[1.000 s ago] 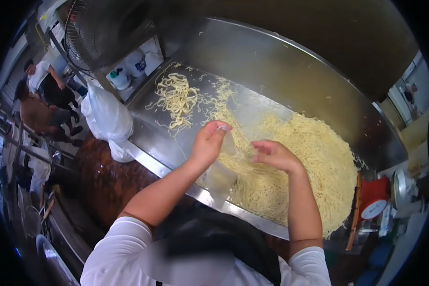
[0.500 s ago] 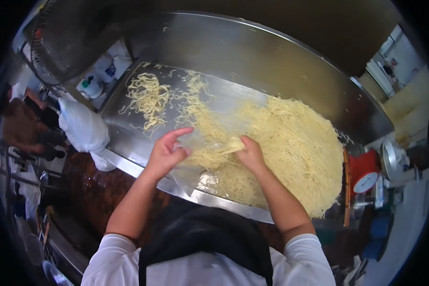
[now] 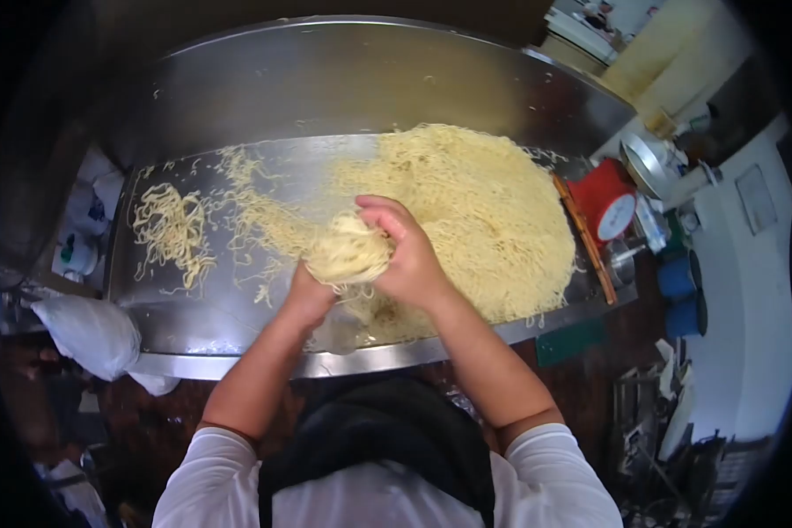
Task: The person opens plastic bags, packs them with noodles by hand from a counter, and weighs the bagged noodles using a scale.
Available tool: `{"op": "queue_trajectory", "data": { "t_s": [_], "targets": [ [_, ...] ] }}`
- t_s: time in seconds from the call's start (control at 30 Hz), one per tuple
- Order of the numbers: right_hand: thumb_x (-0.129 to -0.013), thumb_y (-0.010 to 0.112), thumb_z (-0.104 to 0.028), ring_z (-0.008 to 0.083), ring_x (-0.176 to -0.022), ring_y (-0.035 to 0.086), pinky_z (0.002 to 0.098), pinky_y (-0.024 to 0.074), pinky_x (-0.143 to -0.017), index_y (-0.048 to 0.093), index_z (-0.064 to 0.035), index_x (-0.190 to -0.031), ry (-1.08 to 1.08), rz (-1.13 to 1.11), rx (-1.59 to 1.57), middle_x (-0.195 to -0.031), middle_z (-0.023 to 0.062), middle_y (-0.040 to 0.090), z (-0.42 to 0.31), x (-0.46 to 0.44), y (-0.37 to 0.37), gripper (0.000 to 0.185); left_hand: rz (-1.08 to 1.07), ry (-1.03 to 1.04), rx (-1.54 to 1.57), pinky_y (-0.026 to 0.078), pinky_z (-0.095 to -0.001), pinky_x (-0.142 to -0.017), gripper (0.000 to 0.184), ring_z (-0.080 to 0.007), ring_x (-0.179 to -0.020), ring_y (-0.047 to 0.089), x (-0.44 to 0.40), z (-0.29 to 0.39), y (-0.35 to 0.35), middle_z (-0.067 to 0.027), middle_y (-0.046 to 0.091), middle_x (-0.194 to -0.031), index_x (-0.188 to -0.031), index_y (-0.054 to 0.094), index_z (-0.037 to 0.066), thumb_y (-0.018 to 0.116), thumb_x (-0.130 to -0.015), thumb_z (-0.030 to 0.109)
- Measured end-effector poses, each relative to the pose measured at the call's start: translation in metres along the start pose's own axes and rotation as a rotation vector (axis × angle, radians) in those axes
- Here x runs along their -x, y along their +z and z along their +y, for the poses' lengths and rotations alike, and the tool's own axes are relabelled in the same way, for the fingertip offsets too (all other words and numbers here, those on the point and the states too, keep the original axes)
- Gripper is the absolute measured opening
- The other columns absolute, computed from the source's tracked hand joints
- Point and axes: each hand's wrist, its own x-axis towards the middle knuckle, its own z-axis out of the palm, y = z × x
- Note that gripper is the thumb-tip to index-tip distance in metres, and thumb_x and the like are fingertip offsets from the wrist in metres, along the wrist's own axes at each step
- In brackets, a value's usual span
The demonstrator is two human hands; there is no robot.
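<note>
- Two hands come together over the table (image 3: 194,327), and we see a bundle of noodles (image 3: 350,253) between them.
- Our right hand (image 3: 407,255) has its grip curled around the bundle's right side; the left hand (image 3: 311,295) meets it from below left, but its fingers are hidden, so we cannot tell how far that grip closes.
- The bundle looks pale yellow, thin-stranded and loosely rounded, with a few ends hanging down.
- Just beyond, to the right, we see a broad heap (image 3: 493,220) of similar noodles; thicker strands (image 3: 169,224) lie apart at the left.
- Past the heap, a wooden stick (image 3: 584,238) lies near a red scale (image 3: 597,189), whose dial markings are too small for us to read.
- Behind, a metal panel (image 3: 326,92) stands upright.
</note>
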Motion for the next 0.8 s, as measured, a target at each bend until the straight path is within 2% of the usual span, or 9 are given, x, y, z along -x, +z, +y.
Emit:
{"op": "queue_trajectory", "data": {
  "t_s": [0.1,0.13,0.17,0.33,0.47,0.53,0.6,0.7,0.8],
  "targets": [
    [-0.067,0.081,-0.025,0.0278,-0.118,0.05,0.0368,0.0413,-0.096,0.054,-0.0039,-0.124,0.377,-0.072,-0.259,-0.127,0.0156,0.054,0.016,0.026,-0.049,0.066,0.027,0.063,-0.05,0.049,-0.0308,-0.084,0.037,-0.0178,-0.097,0.062,-0.003,0.037,0.015,-0.0074,0.064,-0.109,-0.117,0.056,0.001,0.065,-0.083,0.012],
    [-0.073,0.079,-0.031,0.0248,-0.122,0.047,0.0382,0.0389,-0.099,0.047,-0.004,-0.133,0.413,-0.093,-0.238,-0.131,0.0149,0.052,0.03,0.039,-0.066,0.074,0.041,0.132,0.009,0.049,-0.0308,-0.084,0.037,-0.0177,-0.096,0.062,-0.004,0.038,0.018,-0.0074,0.064,-0.108,-0.117,0.056,0.001,0.065,-0.083,0.013],
    [-0.074,0.079,-0.031,0.0245,-0.121,0.047,0.0378,0.0394,-0.098,0.048,-0.0033,-0.132,0.466,-0.064,-0.234,-0.13,0.015,0.052,0.041,0.052,-0.084,0.072,0.054,0.197,0.067,0.05,-0.0308,-0.083,0.036,-0.0175,-0.096,0.062,-0.006,0.039,0.023,-0.0074,0.064,-0.108,-0.117,0.056,0.002,0.065,-0.084,0.014],
    [-0.079,0.075,-0.03,0.0212,-0.114,0.053,0.0339,0.0438,-0.094,0.052,0.0002,-0.126,0.685,0.062,-0.372,-0.124,0.014,0.057,0.098,0.13,-0.173,0.06,0.215,0.13,-0.007,0.051,-0.0317,-0.079,0.036,-0.0185,-0.092,0.063,-0.032,0.022,0.071,-0.0075,0.064,-0.106,-0.119,0.055,0.004,0.062,-0.087,0.018],
    [-0.084,0.07,-0.021,0.0171,-0.099,0.06,0.0295,0.0479,-0.087,0.056,0.0029,-0.118,0.68,0.083,-0.365,-0.11,0.012,0.063,0.11,0.194,-0.261,0.044,0.319,0.007,0.027,0.052,-0.034,-0.079,0.036,-0.0206,-0.091,0.063,-0.049,-0.015,0.136,-0.0079,0.065,-0.103,-0.119,0.056,0.006,0.063,-0.086,0.017],
    [-0.085,0.069,-0.017,0.0158,-0.097,0.061,0.0283,0.0479,-0.086,0.056,0.0027,-0.117,0.72,0.143,-0.468,-0.107,0.011,0.064,0.121,0.23,-0.299,0.04,0.369,-0.117,0.058,0.052,-0.0355,-0.079,0.036,-0.0216,-0.092,0.063,-0.058,-0.036,0.162,-0.0081,0.064,-0.104,-0.118,0.057,0.006,0.064,-0.085,0.017],
    [-0.086,0.066,-0.013,0.0132,-0.092,0.062,0.0261,0.048,-0.084,0.058,0.0013,-0.114,0.765,0.178,-0.511,-0.102,0.0085,0.065,0.126,0.253,-0.338,0.033,0.448,-0.259,0.102,0.052,-0.0376,-0.08,0.035,-0.0228,-0.095,0.062,-0.066,-0.065,0.154,-0.0074,0.064,-0.106,-0.117,0.058,0.008,0.065,-0.085,0.018],
    [-0.087,0.066,-0.013,0.0119,-0.092,0.061,0.0262,0.0479,-0.083,0.058,0.0003,-0.114,0.765,0.237,-0.491,-0.102,0.0077,0.065,0.139,0.269,-0.38,0.032,0.481,-0.097,0.047,0.053,-0.0419,-0.076,0.036,-0.0255,-0.094,0.063,-0.077,-0.084,0.178,-0.0059,0.064,-0.105,-0.117,0.058,0.011,0.063,-0.085,0.027],
    [-0.087,0.065,-0.014,0.011,-0.091,0.06,0.0257,0.0478,-0.083,0.059,-0.0004,-0.114,0.763,0.273,-0.506,-0.101,0.0066,0.064,0.15,0.265,-0.4,0.031,0.488,-0.051,0.024,0.053,-0.0419,-0.078,0.035,-0.0258,-0.094,0.062,-0.084,-0.082,0.194,-0.0072,0.064,-0.105,-0.117,0.058,0.009,0.062,-0.086,0.025]
  ]
}}
